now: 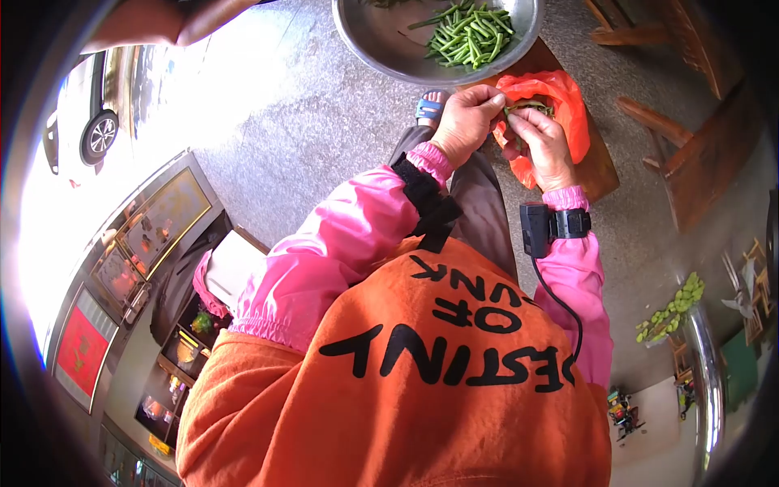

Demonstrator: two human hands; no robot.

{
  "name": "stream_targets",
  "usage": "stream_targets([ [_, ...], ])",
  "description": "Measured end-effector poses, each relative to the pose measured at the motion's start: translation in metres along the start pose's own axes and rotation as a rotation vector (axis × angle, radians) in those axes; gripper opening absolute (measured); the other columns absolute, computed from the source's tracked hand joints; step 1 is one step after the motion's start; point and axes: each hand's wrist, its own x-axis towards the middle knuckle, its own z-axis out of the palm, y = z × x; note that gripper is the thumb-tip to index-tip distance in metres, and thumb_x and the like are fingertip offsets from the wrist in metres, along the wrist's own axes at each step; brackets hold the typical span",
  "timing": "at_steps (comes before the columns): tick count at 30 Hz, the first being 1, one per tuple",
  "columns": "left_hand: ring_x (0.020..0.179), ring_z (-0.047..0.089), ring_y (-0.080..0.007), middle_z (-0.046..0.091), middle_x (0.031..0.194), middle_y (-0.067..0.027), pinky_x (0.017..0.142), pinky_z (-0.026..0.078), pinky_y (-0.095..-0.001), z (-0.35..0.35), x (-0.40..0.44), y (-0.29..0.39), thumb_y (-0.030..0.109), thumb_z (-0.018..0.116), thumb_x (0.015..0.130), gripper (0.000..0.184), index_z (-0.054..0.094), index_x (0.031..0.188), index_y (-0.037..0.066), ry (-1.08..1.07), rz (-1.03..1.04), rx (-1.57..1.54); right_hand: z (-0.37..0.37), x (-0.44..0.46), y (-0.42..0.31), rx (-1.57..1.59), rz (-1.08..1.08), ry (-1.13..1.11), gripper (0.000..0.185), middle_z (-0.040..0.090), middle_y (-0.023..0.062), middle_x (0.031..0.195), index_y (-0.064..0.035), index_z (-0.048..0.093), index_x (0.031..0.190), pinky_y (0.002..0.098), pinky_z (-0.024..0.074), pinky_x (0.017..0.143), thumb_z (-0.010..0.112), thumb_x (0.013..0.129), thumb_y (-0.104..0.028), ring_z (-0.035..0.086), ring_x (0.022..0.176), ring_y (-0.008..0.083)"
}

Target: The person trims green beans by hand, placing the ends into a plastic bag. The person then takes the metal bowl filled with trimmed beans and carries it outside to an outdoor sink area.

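My left hand (pixel 469 123) is closed in a pinch, its fingertips close to those of my right hand (pixel 544 150). Between them a short bit of green bean (pixel 506 112) shows, mostly hidden by the fingers. Both hands are over the near side of an orange-red plastic bag (pixel 571 114), which lies open with some greenish pieces (pixel 535 104) inside. Just beyond stands a wide metal basin (pixel 381 61), holding a heap of cut green beans (pixel 471 36) and something darker at its far edge.
The bag rests on a wooden stool or bench (pixel 599 170). Wooden furniture (pixel 690 154) stands at the right. A foot in a blue sandal (pixel 430 107) is below the basin. Another person's bare limb (pixel 154 24) shows at upper left. Shelves (pixel 174 365) line the left.
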Motion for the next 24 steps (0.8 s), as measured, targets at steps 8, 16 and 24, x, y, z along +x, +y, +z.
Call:
stream_targets([
  [8,0.065,0.053,-0.0064,0.057,0.075,0.0002,0.048,0.05,-0.0213,-0.006,0.006,-0.009,0.013,0.056,0.086,0.013,0.06,0.092,0.002,0.001,0.072,0.169,0.003,0.004,0.007,0.075,-0.027,0.047,0.012,0.06,0.0052,0.071,-0.0003,0.058,0.084,0.0216,0.0445,0.049,0.053,0.086,-0.011,0.055,0.053,0.0105],
  [16,0.062,0.053,-0.0056,0.056,0.073,0.0003,0.045,0.047,-0.0195,-0.007,0.006,-0.01,0.015,0.055,0.087,0.014,0.06,0.092,0.003,-0.042,0.135,0.279,0.003,0.001,-0.003,0.003,0.046,0.004,0.009,0.058,0.0054,0.069,-0.0002,0.057,0.085,0.0247,0.0437,0.053,0.052,0.083,-0.007,0.055,0.055,0.0133],
  [24,0.058,0.048,-0.0038,0.053,0.069,0.0024,0.048,0.046,-0.0194,-0.009,0.007,-0.007,0.016,0.055,0.088,0.012,0.06,0.091,0.005,-0.089,0.023,0.129,-0.002,0.0,0.007,0.231,0.025,0.071,0.014,0.061,0.0067,0.075,0.0008,0.057,0.091,0.0249,0.0464,0.054,0.049,0.084,-0.007,0.057,0.056,0.0139],
])
